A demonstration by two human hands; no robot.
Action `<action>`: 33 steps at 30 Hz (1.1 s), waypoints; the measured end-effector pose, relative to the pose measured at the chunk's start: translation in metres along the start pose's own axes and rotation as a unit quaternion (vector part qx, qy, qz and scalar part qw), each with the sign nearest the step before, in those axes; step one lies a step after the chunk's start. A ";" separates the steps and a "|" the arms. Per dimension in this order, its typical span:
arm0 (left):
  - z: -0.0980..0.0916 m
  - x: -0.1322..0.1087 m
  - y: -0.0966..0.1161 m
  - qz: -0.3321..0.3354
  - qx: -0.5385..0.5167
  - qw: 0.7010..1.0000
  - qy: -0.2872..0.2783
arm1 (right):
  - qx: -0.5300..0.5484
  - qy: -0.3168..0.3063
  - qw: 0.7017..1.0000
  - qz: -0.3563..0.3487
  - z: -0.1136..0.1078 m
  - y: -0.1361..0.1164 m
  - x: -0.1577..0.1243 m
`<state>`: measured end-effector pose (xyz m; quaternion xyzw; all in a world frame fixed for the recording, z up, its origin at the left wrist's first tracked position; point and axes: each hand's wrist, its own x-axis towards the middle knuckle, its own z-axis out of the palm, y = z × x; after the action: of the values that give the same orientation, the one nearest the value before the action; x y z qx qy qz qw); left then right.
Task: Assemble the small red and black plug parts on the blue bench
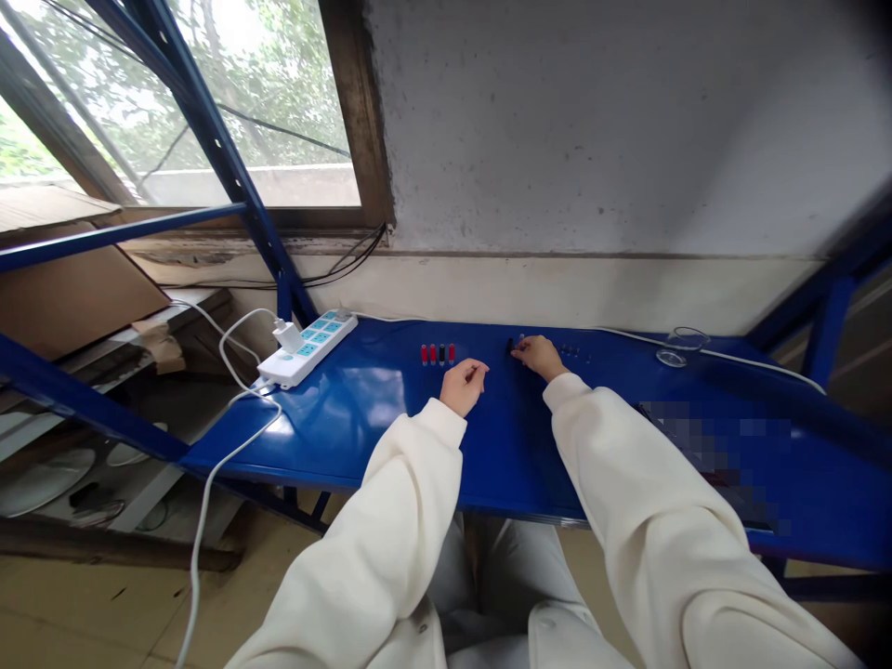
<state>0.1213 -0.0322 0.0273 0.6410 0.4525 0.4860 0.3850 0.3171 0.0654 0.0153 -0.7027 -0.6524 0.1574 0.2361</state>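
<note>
My right hand (pixel 538 357) is closed in a pinch over the back part of the blue table. At its fingertips is a small dark cylinder (pixel 509 346), partly covered by the fingers. Closer to me and further left, my left hand (pixel 464 386) hovers with thumb and fingers pressed together; whatever they hold, if anything, is too small to make out. Just beyond it stands a short row of small battery-like cylinders: three red ones (pixel 432 354) and a black one (pixel 441 354). Several tiny metallic pieces (pixel 572 351) lie right of my right hand.
A white power strip (pixel 310 348) with a plug and cable sits at the table's (pixel 334 437) left end. On the right are a clear glass (pixel 681 347), a white cable along the back and a blurred-out dark item (pixel 725 465). Blue metal posts frame both sides.
</note>
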 end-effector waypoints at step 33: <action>-0.017 0.011 0.010 -0.059 -0.286 0.895 0.338 | -0.080 -0.035 0.987 -0.132 0.053 -0.108 -0.043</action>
<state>0.1077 -0.0241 0.0435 0.2722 0.4341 0.7579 0.4037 0.1941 0.0336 0.0248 -0.6212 -0.7579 0.0965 0.1743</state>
